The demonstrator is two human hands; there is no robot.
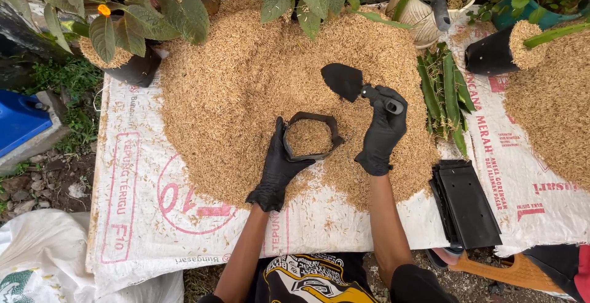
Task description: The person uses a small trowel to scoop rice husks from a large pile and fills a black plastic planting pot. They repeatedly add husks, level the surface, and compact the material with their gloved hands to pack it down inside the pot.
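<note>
A wide white woven sack sheet (147,217) with pink print lies spread on the ground. On its middle sits a big heap of golden rice husks (246,88), and I use this heap as the landmark. At the right side of the heap, a second husk pile (553,112) lies well apart. Just right of the heap lie long green leaves (445,91) and, nearer to the person, a flat stack of black plastic bags (467,204). On the near part of the heap stands a small black plastic grow bag (310,136), open and full of husks. The left hand (279,168), in a black glove, grips its rim. The right hand (382,134), also gloved, is closed around the handle of a small black trowel (345,82), whose blade is above the heap.
</note>
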